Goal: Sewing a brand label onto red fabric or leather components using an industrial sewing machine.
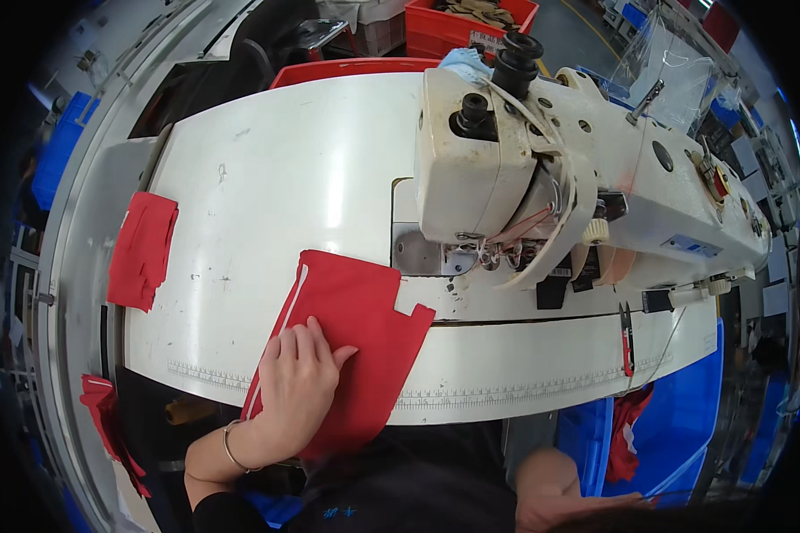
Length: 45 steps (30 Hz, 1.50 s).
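Note:
My left hand [298, 377] lies on a red fabric piece [356, 311], its fingers resting on the cloth and the thumb held apart. The piece has a white strip along its left edge and a square notch near its upper right corner. It lies left of the sewing machine's needle area [484, 253] and hangs over the table's front edge. Low at the right, my right hand [582, 511] is close to my body near a blue bin [676, 444]. Its fingers are mostly hidden in shadow at the lower edge, so what it may hold does not show.
A white sewing machine [471, 169] fills the right of the white table [240, 178]. Folded red fabric [142, 253] lies at the table's left edge; more red cloth [111, 426] hangs below. Red-handled snips [628, 342] lie front right. A red crate [458, 31] stands behind.

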{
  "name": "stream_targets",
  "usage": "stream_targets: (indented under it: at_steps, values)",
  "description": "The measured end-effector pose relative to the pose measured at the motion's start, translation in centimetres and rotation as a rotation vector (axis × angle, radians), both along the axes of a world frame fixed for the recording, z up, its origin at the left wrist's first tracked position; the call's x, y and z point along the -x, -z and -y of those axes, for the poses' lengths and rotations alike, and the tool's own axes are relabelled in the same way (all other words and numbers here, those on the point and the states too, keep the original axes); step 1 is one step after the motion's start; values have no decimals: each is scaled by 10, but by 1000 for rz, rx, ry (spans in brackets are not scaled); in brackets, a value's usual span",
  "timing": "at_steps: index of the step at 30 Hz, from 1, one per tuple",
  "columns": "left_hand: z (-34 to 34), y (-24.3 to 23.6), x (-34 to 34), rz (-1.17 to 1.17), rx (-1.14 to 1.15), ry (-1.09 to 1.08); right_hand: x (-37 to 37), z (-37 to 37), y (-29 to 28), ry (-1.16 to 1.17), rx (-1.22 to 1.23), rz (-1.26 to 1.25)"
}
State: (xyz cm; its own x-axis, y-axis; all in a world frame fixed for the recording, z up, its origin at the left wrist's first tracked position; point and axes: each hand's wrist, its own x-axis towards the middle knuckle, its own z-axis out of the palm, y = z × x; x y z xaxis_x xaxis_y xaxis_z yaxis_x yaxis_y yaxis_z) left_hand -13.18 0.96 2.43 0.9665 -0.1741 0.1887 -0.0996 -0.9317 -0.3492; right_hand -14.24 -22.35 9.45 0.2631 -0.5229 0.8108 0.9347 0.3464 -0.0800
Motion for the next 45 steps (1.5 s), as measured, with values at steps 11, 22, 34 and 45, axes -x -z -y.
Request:
stream_targets:
  at_steps: [11,22,34,45]
  values:
    - [-2,11,-117,-645,927,563,-52,21,59,395,1681,-115]
    - [1,7,-104,-515,922,539,-108,-12,81,454,1765,613]
    - [16,10,-116,-451,1389,427,-127,-9,73,619,1769,541]
    - [18,0,-121,-636,1711,98,-133,-2,85,575,1656,481]
